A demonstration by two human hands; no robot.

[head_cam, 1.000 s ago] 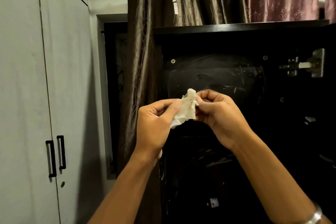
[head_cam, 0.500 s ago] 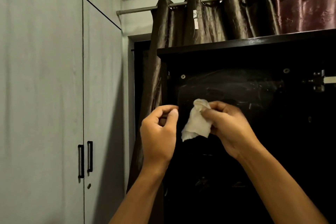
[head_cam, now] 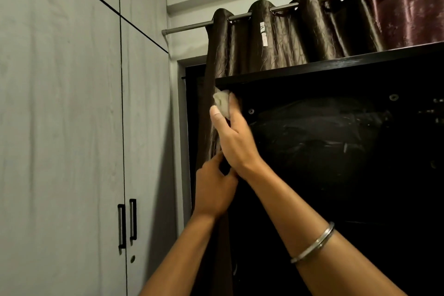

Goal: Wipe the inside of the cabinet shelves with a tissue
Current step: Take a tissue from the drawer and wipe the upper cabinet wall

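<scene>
top left of cabinet (head_cam: 336, 175): r hand (head_cam: 234, 142) pinches tissue (head_cam: 222, 103) at the edge
l hand (head_cam: 212, 190): lower down, fingers curled on curtain (head_cam: 276, 41)

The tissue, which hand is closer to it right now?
Right. The right hand holds the tissue at the cabinet's upper left corner; the left hand sits lower, by the right wrist, apart from it.

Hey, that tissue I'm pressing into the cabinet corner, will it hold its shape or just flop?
The tissue looks crumpled into a wad, so it is probably soft and floppy. It seems very light, since the right hand holds it with fingertips alone. Being thin, it may tear on the cabinet edge.
</scene>
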